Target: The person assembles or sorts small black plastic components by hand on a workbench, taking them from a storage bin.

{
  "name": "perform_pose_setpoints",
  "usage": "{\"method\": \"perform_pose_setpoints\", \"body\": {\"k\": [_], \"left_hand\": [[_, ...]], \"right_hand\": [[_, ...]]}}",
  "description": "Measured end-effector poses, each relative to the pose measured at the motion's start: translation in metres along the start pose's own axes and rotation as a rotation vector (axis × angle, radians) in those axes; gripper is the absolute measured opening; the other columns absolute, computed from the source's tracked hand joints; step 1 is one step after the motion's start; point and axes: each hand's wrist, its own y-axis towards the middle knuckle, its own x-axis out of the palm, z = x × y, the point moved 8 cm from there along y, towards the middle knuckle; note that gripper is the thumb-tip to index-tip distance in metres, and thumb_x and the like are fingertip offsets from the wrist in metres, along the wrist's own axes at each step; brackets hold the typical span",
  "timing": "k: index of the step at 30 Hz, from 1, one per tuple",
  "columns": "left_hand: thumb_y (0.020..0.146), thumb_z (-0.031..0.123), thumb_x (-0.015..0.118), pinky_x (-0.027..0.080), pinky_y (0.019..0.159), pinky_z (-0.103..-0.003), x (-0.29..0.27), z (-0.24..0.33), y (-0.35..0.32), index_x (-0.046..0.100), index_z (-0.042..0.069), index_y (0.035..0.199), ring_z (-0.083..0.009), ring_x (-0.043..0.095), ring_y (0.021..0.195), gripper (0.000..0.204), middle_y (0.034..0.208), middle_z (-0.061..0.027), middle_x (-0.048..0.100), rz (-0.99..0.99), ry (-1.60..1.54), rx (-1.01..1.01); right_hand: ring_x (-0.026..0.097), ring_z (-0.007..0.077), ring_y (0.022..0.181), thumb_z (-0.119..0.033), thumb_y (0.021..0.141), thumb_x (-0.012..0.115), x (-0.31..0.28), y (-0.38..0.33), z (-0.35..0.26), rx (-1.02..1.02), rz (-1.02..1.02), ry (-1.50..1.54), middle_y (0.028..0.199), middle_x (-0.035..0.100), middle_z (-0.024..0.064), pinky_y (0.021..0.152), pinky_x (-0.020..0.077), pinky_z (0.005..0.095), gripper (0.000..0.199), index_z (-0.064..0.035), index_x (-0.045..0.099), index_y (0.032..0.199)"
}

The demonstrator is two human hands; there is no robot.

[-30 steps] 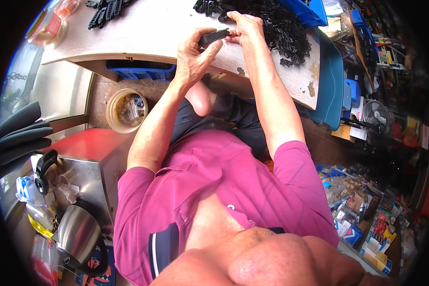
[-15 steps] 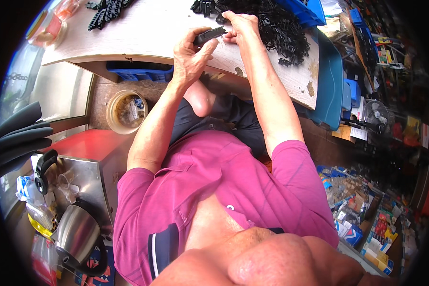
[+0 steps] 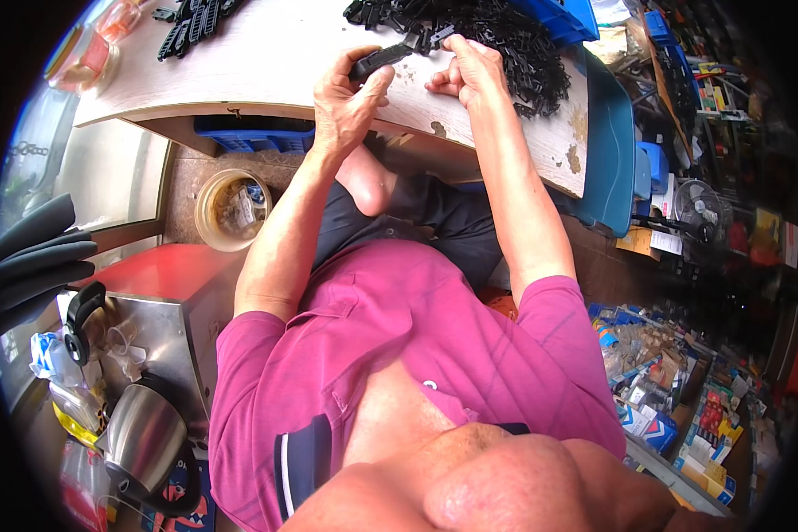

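Note:
My left hand grips a long black plastic part above the worn white table. My right hand is curled just to its right, fingers pinching a small black piece at the part's end. A big heap of similar black plastic parts lies right behind my right hand. A second, smaller row of black parts sits at the table's far left.
A blue bin stands behind the heap, a blue crate under the table. A round tub sits on the floor. A steel kettle and red box are at my left; cluttered shelves at right.
Both hands stay at the table edge working the black part; the left hand has turned the part slightly and the right fingers have shifted at its end.

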Motion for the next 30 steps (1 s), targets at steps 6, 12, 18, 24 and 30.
{"method": "perform_pose_setpoints", "body": {"k": [6,12,18,24,30], "left_hand": [[0.087,0.012,0.071,0.053,0.058,-0.022,0.001,-0.003,0.001,0.060,0.000,0.114,-0.0071,0.059,0.065,0.032,0.084,-0.0042,0.064,0.074,0.028,-0.037],[0.090,0.011,0.067,0.058,0.065,-0.025,0.030,-0.018,0.004,0.056,-0.002,0.118,-0.0156,0.069,0.082,0.033,0.097,-0.0116,0.068,-0.024,0.095,-0.029],[0.088,0.008,0.067,0.058,0.064,-0.026,0.039,-0.015,0.000,0.056,-0.003,0.115,-0.0146,0.068,0.075,0.031,0.089,-0.0109,0.068,-0.002,-0.027,-0.083],[0.090,0.010,0.067,0.059,0.065,-0.027,0.030,-0.020,0.002,0.055,-0.002,0.118,-0.0182,0.069,0.073,0.033,0.091,-0.0134,0.067,-0.049,-0.108,-0.211],[0.087,0.011,0.069,0.058,0.064,-0.027,0.027,-0.023,0.001,0.056,-0.004,0.116,-0.0176,0.070,0.072,0.035,0.089,-0.0134,0.068,-0.076,-0.137,-0.222]], "right_hand": [[0.057,0.0206,0.042,-0.015,0.081,0.065,-0.004,-0.017,0.013,-0.012,0.018,0.029,0.045,0.044,0.0040,0.051,0.0602,0.0454,0.016,-0.0018,0.059,0.075],[0.038,0.0094,0.036,-0.015,0.082,0.065,0.009,-0.034,0.027,-0.167,-0.013,0.073,0.051,0.050,0.0016,0.035,0.0373,0.0276,0.016,-0.0025,0.062,0.074],[0.041,0.0088,0.038,-0.015,0.084,0.069,0.007,-0.040,0.034,-0.233,0.001,0.169,0.056,0.056,0.0027,0.036,0.0304,0.0251,0.016,-0.0017,0.062,0.078],[0.044,0.0099,0.038,-0.016,0.084,0.070,0.008,-0.049,0.026,-0.272,-0.159,0.216,0.051,0.051,0.0013,0.040,0.0462,0.0271,0.017,-0.0002,0.063,0.085],[0.045,0.0114,0.037,-0.018,0.085,0.069,0.007,-0.054,0.024,-0.306,-0.259,0.280,0.047,0.048,0.0014,0.041,0.0500,0.0299,0.018,-0.0023,0.062,0.082]]}}
